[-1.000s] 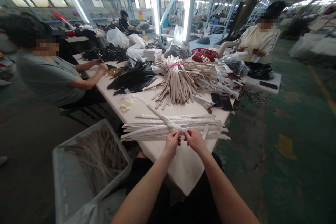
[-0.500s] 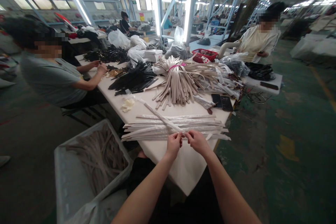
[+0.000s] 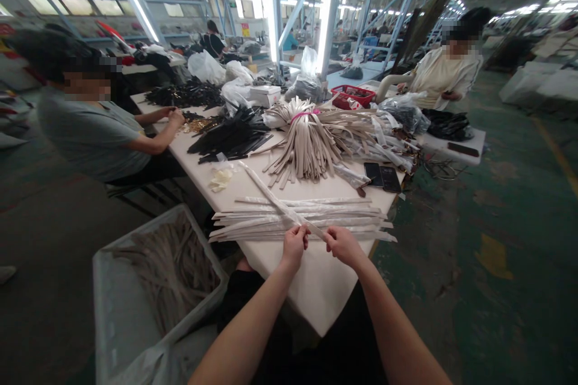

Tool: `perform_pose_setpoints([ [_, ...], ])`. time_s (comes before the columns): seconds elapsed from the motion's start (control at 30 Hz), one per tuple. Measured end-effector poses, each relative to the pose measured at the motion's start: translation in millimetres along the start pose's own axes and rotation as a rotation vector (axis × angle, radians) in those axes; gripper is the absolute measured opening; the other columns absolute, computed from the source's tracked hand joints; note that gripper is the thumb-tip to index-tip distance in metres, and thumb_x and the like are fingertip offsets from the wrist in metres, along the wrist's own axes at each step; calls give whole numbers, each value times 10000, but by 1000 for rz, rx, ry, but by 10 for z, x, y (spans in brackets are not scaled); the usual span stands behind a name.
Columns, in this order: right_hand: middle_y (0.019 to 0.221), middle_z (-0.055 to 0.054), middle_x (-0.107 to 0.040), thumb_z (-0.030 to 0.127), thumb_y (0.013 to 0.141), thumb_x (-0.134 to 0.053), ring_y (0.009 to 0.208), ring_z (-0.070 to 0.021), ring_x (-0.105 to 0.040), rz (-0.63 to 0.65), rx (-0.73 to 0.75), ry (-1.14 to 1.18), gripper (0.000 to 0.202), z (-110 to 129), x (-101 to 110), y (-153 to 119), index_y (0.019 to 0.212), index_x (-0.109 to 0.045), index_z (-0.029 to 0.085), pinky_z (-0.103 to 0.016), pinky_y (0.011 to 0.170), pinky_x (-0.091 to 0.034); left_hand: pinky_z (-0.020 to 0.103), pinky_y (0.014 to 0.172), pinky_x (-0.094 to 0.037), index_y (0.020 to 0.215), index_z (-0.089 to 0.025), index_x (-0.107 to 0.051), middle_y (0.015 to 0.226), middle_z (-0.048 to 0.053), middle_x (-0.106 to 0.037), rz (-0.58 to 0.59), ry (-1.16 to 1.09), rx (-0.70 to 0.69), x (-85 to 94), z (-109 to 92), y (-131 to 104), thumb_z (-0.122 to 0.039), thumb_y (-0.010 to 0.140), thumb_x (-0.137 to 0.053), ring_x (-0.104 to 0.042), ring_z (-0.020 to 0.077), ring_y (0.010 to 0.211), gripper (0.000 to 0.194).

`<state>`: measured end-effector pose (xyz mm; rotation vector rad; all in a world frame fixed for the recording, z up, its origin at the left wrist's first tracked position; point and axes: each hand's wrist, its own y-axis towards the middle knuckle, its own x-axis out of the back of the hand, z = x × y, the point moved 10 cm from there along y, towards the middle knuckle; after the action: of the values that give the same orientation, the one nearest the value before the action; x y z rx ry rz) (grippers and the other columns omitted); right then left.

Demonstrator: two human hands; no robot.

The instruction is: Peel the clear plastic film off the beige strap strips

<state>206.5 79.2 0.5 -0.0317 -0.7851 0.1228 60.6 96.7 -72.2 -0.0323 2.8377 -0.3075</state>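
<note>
While a co-worker [image 3: 94, 135] sits at 10 o'clock, person nearest me has both hands on one pale strip [image 3: 267, 190]: L hand [image 3: 295, 246] closed on it, R hand [image 3: 343, 245] pinching it nr the lower end, short stretch showing btwn. Strip slants off twd 11, over a row of strips [image 3: 343, 212] on the table [image 3: 316, 292]; can't tell if touching. Pink-tied bundle [image 3: 302, 147] at 12, black strips [image 3: 230, 135] just beside, approx 11. Two dark flat items [image 3: 374, 173] at 1. Bin [image 3: 120, 307] at 8, w/ loose strips [image 3: 174, 264] inside.
</note>
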Motion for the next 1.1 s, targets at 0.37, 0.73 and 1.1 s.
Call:
perform_pose_setpoints([
  [0.37, 602, 10, -642, 292, 927, -473, 575, -170, -592, -36, -63, 145, 205, -133, -22, -29, 989, -641, 193, -259, 605, -388, 210, 399, -241, 663, -145, -604, 469, -40, -453, 40, 9, 37, -118, 35, -70, -614, 753, -679, -371, 67, 383, 483],
  [0.73, 736, -35, -670, 376, 953, -476, 722, -190, -606, -106, -61, 50, 275, -136, -13, -8, 786, -611, 204, -274, 682, -393, 221, 414, -314, 614, -149, -582, 484, -6, -514, 314, 165, 82, -480, 194, -322, -534, 820, -641, -447, 92, 391, 441],
  [1.1, 601, 18, -518, 491, 904, -528, 552, -131, -485, 210, -1, 260, 369, -257, 747, -429, 702, -576, 186, -228, 520, -369, 369, 829, -558, 1055, -161, -595, 1098, 133, -701, -37, -610, 164, 332, -761, 573, -280, 959, -511, -705, 213, 935, 174],
])
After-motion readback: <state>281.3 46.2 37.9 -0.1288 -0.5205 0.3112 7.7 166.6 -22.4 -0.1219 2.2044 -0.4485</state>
